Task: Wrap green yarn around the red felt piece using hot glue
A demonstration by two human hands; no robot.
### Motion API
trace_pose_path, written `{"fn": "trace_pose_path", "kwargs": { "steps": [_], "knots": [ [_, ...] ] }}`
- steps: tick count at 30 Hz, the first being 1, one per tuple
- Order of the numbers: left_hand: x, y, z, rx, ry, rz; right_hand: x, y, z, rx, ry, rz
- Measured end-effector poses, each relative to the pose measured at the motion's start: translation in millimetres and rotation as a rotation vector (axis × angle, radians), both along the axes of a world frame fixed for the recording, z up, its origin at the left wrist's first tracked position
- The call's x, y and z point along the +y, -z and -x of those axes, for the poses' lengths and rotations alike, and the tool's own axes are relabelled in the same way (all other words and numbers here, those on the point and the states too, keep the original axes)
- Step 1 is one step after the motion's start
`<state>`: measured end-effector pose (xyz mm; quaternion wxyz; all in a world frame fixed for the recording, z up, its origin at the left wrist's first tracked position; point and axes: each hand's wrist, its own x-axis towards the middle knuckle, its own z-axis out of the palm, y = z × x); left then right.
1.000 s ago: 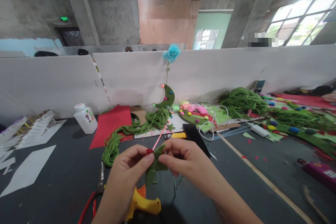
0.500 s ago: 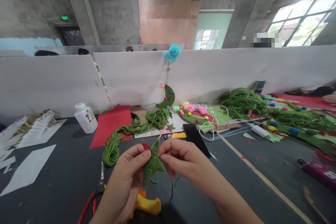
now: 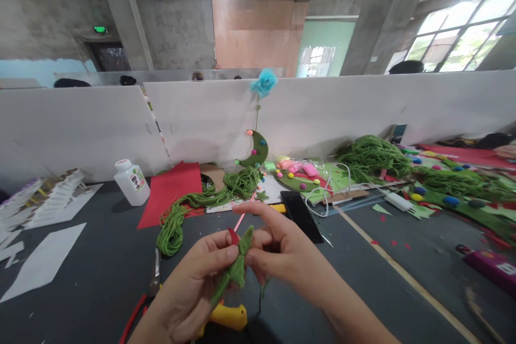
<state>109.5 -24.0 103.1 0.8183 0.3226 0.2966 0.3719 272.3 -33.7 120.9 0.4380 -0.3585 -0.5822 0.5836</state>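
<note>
A star wrapped in green yarn (image 3: 237, 269) is held up between my hands, turned partly edge-on. My left hand (image 3: 201, 274) pinches its left side, with a small red piece (image 3: 233, 236) showing above the thumb. My right hand (image 3: 278, 247) has its thumb and bent fingers closed at the star's right edge, while the index finger stretches out above. A strand of green yarn (image 3: 264, 287) hangs below my right fingers. Under my hands lies a yellow-handled tool (image 3: 229, 316), partly hidden. Red-handled scissors (image 3: 155, 274) lie beside my left wrist.
Green yarn (image 3: 171, 231) trails over a red sheet (image 3: 173, 188). A black phone (image 3: 300, 217) lies beyond my right hand. A white bottle (image 3: 132, 183) stands at left. A felt moon with pompoms (image 3: 258, 153) hangs against the white partition (image 3: 201, 118).
The star has turned from facing me to partly edge-on. My right index finger has lifted and stretched out to the left; the yarn strand still hangs below.
</note>
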Motion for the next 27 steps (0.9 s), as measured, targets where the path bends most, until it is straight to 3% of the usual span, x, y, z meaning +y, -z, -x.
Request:
{"fn": "trace_pose_path", "kwargs": {
  "steps": [4, 7, 10, 13, 16, 21, 27],
  "knots": [
    [1, -0.4, 0, 0.005, 0.057, -0.023, -6, -5.4, 0, -0.098, -0.004, -0.084],
    [3, 4.4, -1, 0.056, 0.079, -0.074, -6, -7.9, -1, -0.137, 0.041, -0.040],
    [7, 8.3, -1, 0.147, -0.018, -0.224, -3, -8.1, -4, -0.224, 0.079, 0.008],
    [10, 6.1, 1, 0.386, -0.173, -0.451, 1, -6.7, -7, -0.377, 0.098, -0.020],
    [9, 0.3, 2, 0.557, -0.163, -0.573, 4, -3.1, -8, -0.462, 0.100, -0.042],
    [9, -3.1, 1, 0.604, -0.144, -0.507, 5, 2.8, -5, -0.543, 0.164, -0.121],
    [8, 6.7, 1, 0.426, -0.350, -0.430, -2, -6.0, -1, -0.312, 0.265, -0.107]
  ]
}}
